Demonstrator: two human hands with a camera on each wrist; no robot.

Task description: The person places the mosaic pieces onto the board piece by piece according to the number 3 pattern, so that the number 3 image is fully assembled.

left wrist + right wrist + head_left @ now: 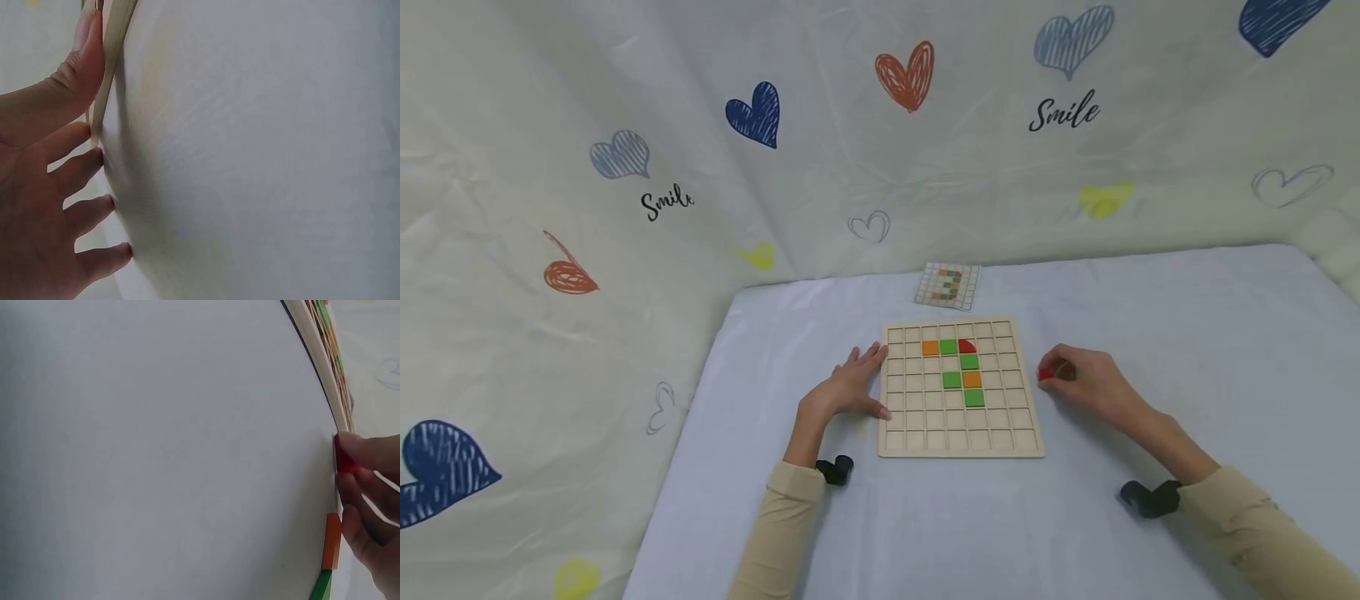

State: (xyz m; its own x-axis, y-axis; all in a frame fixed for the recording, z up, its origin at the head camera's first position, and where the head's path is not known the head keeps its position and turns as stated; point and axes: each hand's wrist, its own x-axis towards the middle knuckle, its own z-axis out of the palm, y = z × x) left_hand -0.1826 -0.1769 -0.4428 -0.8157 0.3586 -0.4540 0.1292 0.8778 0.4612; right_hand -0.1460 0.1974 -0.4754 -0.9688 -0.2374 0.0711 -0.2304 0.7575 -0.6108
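Observation:
A wooden grid board (914,439) lies on the table, with several green, orange and red pieces set in its squares. One of them, a red piece with a rounded corner (967,346), ends the upper row. My left hand (841,390) rests at the board's left edge, fingers spread and the thumb on the rim. Off the board's right side, my right hand (1093,377) pinches a small red block (345,455) between thumb and fingers, low over the cloth. An orange block (332,542) and a green block (321,584) lie beside that hand in the right wrist view.
Behind the board lies a pattern card (928,279) showing a coloured figure on a grid. White cloth (970,533) covers the table. A curtain printed with hearts (820,183) hangs at the back and left. Dark wrist devices (1150,498) sit under both wrists.

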